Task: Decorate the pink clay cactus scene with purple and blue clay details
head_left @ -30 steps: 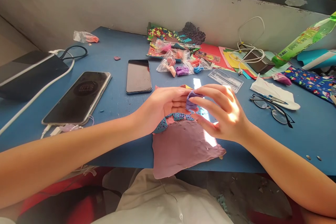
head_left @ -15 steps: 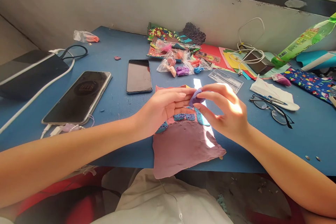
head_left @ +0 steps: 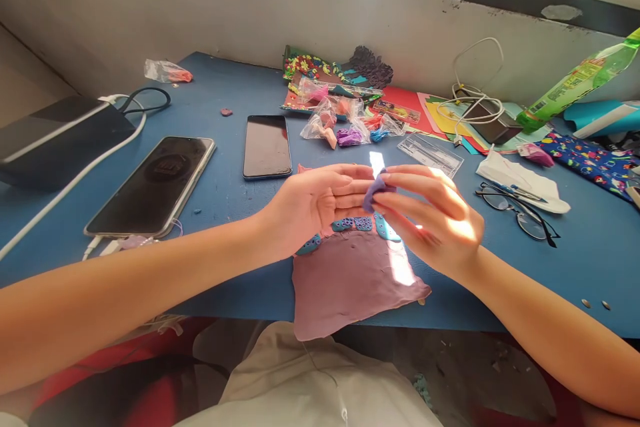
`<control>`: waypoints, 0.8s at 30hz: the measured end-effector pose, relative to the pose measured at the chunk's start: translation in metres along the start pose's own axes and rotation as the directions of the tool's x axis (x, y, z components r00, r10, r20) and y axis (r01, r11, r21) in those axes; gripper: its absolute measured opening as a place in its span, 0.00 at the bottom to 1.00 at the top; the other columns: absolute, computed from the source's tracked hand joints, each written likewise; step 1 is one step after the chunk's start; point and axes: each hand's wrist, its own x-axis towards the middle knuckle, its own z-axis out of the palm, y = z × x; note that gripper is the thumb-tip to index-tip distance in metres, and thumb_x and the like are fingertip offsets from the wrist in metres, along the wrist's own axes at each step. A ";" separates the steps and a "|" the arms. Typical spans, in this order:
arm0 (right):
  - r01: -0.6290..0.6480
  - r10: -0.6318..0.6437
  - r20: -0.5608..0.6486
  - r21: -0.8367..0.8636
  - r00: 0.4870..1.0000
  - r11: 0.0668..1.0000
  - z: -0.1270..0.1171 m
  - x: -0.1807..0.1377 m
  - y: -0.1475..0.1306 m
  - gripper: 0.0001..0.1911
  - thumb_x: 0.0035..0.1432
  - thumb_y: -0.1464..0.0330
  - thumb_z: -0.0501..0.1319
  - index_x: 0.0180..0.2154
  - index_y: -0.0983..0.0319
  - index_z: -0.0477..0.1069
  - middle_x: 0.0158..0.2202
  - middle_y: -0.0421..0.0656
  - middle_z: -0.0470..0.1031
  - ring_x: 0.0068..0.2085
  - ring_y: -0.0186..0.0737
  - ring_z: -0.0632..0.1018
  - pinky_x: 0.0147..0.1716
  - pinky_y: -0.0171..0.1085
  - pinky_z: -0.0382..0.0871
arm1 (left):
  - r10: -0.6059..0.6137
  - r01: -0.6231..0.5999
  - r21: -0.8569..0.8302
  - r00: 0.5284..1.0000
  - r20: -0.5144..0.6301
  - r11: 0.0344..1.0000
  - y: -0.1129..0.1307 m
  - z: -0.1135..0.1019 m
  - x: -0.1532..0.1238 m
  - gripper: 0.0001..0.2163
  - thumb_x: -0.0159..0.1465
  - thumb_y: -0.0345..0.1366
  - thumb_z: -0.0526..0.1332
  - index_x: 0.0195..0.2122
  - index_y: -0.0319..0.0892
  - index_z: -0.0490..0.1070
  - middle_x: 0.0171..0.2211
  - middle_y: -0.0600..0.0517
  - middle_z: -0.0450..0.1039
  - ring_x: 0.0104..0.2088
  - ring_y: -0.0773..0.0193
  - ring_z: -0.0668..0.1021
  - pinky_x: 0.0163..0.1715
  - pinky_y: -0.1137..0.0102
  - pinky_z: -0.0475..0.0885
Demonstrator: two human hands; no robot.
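Observation:
A small flattened piece of purple modelling clay [head_left: 377,191] is pinched between the fingers and thumb of my right hand [head_left: 440,213]. My left hand [head_left: 320,203] is open, palm turned up, its outstretched fingertips against the clay's left side. Below both hands lies a thin mauve clay sheet [head_left: 350,280], its front edge hanging past the table edge. Blue clay pieces with small purple dots [head_left: 363,223] sit in a row across its upper part. My hands hide much of the sheet's far end.
On the blue table [head_left: 210,207] are two phones [head_left: 268,147], one plugged in. Bags of coloured clay [head_left: 350,133] lie at the back near a decorated clay piece [head_left: 313,68]. Glasses [head_left: 520,213], a white tissue [head_left: 525,180] and a green bottle [head_left: 575,80] are at right.
The purple clay has turned and been reshaped slightly between my fingers. My right hand has shifted a little right and down, its fingers closer together. My left hand stays nearly in place.

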 end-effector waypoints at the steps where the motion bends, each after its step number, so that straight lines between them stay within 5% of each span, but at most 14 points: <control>1: 0.042 -0.042 -0.002 0.012 0.999 0.999 0.000 -0.001 0.000 0.10 0.55 0.77 0.62 0.40 0.60 0.72 0.40 0.47 0.77 0.45 0.43 0.78 0.40 0.43 0.76 | -0.009 0.009 0.004 1.000 0.008 1.000 0.000 0.000 0.000 0.11 0.57 0.33 0.58 0.40 0.38 0.74 0.36 0.47 0.78 0.42 0.57 0.78 0.48 0.62 0.70; 7: 0.166 -0.166 -0.004 -0.005 0.986 0.986 -0.004 -0.001 0.003 0.09 0.56 0.78 0.61 0.39 0.63 0.73 0.40 0.49 0.77 0.47 0.47 0.78 0.39 0.43 0.78 | -0.011 -0.001 0.110 0.995 0.101 0.994 0.000 0.006 -0.002 0.08 0.64 0.33 0.58 0.38 0.39 0.76 0.34 0.50 0.76 0.37 0.64 0.77 0.44 0.68 0.71; 24: 0.222 -0.218 0.068 -0.056 0.973 0.973 -0.008 -0.001 0.001 0.10 0.57 0.78 0.59 0.41 0.66 0.74 0.43 0.51 0.78 0.48 0.48 0.78 0.39 0.42 0.78 | -0.001 -0.013 0.106 0.991 0.136 0.994 -0.007 0.002 -0.003 0.09 0.65 0.34 0.58 0.35 0.39 0.78 0.33 0.50 0.77 0.37 0.66 0.77 0.44 0.69 0.70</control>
